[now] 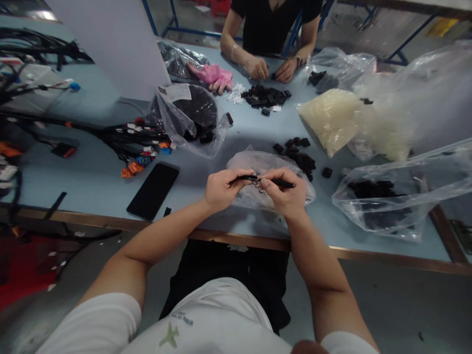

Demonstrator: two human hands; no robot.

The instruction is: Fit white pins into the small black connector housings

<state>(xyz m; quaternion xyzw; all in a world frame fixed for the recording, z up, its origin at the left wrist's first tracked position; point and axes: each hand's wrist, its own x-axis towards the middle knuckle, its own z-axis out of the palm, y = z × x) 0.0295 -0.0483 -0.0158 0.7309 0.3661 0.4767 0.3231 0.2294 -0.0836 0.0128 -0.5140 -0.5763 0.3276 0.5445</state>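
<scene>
My left hand (222,188) is closed on a small black part (248,177), probably a plastic connector. A slim black pen-like tool (283,183) is pinched in my right hand (284,191). The tool's tip and the part meet, or nearly meet, between my fingertips; the exact contact is too small to make out. Beneath both hands lies a clear plastic bag (243,160) with small pale pieces in it, partly hidden by my fingers. Just behind the bag sits a pile of black connectors (303,160).
A black phone (153,191) lies left of my hands, near wire harnesses (121,135). Bags of black parts (191,110) and a pale yellow bag (330,118) stand farther back. Across the table, a co-worker's hands (273,69) are by a black connector heap (265,96) and pink glove (214,76).
</scene>
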